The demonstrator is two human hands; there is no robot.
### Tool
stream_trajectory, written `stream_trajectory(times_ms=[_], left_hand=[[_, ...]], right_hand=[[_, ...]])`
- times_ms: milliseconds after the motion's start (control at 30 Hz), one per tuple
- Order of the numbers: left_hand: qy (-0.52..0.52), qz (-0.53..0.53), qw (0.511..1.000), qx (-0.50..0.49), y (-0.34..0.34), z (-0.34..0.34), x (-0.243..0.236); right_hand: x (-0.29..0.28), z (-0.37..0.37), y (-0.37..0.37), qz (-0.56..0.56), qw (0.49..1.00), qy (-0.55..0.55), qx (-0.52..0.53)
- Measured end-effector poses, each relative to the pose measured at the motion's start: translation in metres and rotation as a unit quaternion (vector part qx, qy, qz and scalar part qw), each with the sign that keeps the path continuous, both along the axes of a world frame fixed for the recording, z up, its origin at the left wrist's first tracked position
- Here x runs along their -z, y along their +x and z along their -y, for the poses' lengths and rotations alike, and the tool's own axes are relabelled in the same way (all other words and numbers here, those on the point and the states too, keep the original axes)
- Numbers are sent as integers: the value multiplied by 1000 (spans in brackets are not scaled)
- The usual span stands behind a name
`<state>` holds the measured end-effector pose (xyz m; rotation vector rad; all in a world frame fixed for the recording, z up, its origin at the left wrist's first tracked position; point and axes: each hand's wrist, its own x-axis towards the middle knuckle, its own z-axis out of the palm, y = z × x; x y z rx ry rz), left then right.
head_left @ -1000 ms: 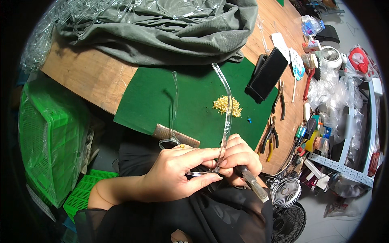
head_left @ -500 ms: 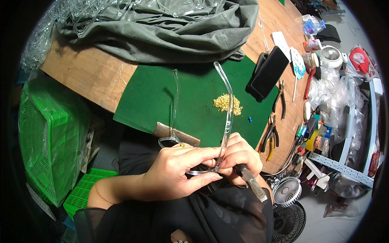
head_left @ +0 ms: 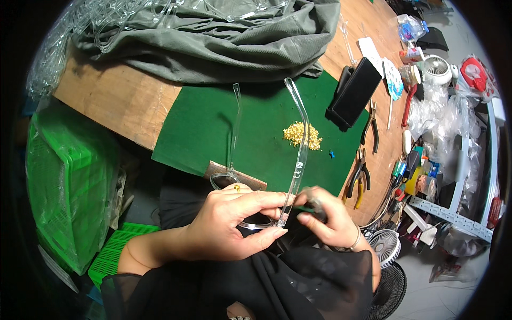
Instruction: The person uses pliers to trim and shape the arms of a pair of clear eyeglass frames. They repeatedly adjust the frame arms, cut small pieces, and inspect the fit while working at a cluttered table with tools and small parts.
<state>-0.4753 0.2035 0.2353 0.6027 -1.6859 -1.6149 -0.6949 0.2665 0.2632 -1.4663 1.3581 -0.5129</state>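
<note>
My L hand (head_left: pixel 229 224) has the clear glasses frame (head_left: pixel 297 169) pinched b/w thumb & fingers at one front corner, by the hinge. Frame's open: near temple stands up just R of the L fingertips, tip pointing away; the other temple & its lens rim show beyond the L knuckles. Yellow ring (head_left: pixel 237 189) on that hand.

My R hand (head_left: pixel 333 216) is just R of the near temple, fingers curled round a dark tool (head_left: pixel 318 209). Motion blur there, so from my end I can't tell tool type or whether it touches the frame. Thin bracelet (head_left: pixel 356 240) at the R wrist.

Ahead of the R hand, on the green mat (head_left: pixel 261 106): pile of tiny gold-coloured bits (head_left: pixel 302 135), w/ a small blue pin (head_left: pixel 332 154) beside it. Just beyond the L knuckles, brownish block (head_left: pixel 248 180) at the mat's near edge. R hand's far right side, on the wooden surface (head_left: pixel 117 96): pliers w/ black & yellow handles (head_left: pixel 362 181), & farther off, black-handled pliers (head_left: pixel 370 125). Well ahead of both: grey cloth (head_left: pixel 213 58).
</note>
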Motion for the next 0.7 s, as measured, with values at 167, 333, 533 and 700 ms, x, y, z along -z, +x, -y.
stream_trajectory(times_ms=[167,333,533,700], left_hand=[[44,12,999,12,0,-2,-1],[48,6,999,17,0,-1,1],[57,33,997,35,4,2,1],[53,21,998,34,3,3,3]], right_hand=[[-15,-6,4,47,971,218,-80],[-23,5,4,31,971,204,-118],[-24,9,4,57,954,267,-125],[-27,12,5,29,953,272,-130]])
